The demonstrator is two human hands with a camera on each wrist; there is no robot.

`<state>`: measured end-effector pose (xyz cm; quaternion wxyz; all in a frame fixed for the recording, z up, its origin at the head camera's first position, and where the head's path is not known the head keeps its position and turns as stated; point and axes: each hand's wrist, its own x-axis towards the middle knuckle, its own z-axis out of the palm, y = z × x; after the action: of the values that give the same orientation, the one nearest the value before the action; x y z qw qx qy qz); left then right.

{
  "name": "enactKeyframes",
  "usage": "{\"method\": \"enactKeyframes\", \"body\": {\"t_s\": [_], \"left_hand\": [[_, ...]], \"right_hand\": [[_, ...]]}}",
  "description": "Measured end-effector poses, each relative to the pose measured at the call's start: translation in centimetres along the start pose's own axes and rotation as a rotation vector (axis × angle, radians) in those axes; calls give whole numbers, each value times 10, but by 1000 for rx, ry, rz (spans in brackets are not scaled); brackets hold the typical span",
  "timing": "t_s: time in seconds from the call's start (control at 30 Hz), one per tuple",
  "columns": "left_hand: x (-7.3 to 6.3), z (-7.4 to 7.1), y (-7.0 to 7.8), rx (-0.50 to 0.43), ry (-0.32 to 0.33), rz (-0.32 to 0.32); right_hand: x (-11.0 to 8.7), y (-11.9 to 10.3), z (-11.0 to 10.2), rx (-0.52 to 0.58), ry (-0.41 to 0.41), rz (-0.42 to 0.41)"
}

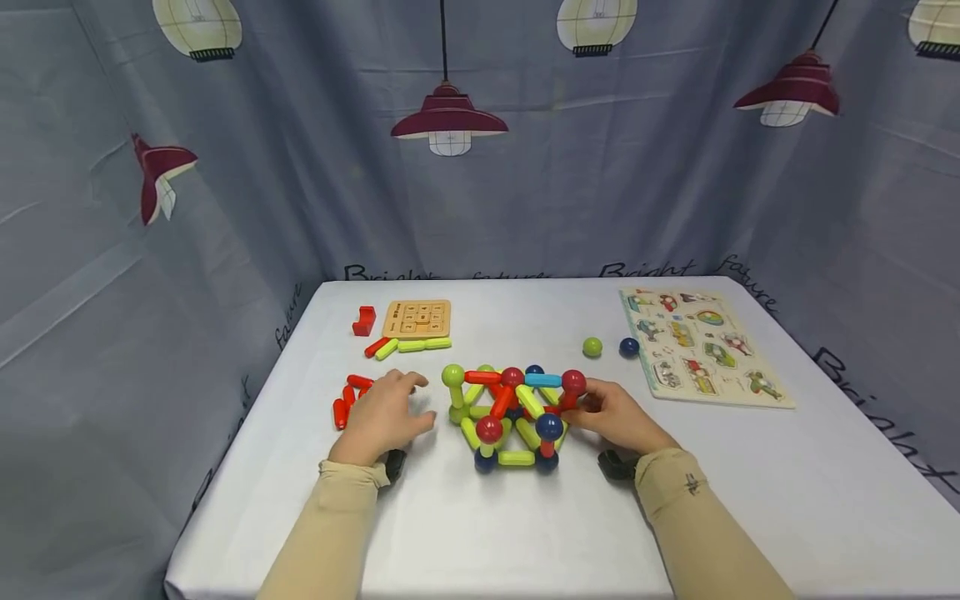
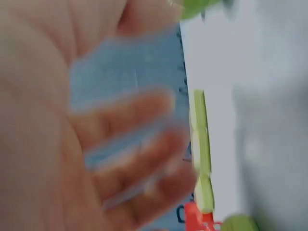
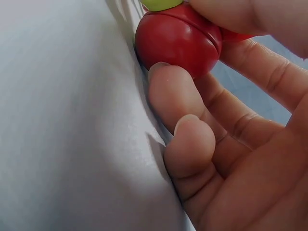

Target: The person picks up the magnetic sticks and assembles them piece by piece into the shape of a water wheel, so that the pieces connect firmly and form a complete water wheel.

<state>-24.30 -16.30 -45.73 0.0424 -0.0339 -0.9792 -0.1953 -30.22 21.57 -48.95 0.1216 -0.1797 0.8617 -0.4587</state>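
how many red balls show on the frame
3: back-centre glossy red ball, right-end red ball by the right hand, front-left red ball; more may be hidden.

Ball-and-rod frame (image 1: pixel 516 458): we read it as plastic, the red ball (image 3: pixel 173 43) on it smooth and glossy, with soft highlights and a fine seam groove. Loose lime rods (image 2: pixel 201 144) look plastic too, faintly ridged lengthwise. We note the number puzzle (image 1: pixel 417 332) as pale wood; loose navy ball (image 1: pixel 629 347) shiny; tabletop (image 1: pixel 480 533) matt white; backdrop (image 1: pixel 525 208) creased, printed cloth; sleeves (image 1: pixel 330 533) matt fabric, wrinkled.
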Motion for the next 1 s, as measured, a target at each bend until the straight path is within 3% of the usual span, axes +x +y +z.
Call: {"method": "enactKeyframes", "body": {"t_s": [0.13,0.2,0.27,0.37,0.5,0.7,0.9,1.0], "left_hand": [[3,-3,-10,40,120,-169],[5,-1,-13,52,105,-231],[6,2,-15,83,54,-254],[6,7,-18,144,2,-216],[5,11,-21,148,10,-156],[5,13,-27,141,17,-180],[9,15,-27,117,79,-144],[11,16,-25,87,128,-90]], "right_hand": [[1,1,-3,5,0,-14],[0,1,-3,3,0,-8],[-1,1,-3,8,4,1],[-1,-1,-2,8,13,20],[-1,-1,0,6,16,27],[1,-2,2,-5,13,34],[-1,-2,1,5,20,39],[-2,-2,1,13,18,39]]}}
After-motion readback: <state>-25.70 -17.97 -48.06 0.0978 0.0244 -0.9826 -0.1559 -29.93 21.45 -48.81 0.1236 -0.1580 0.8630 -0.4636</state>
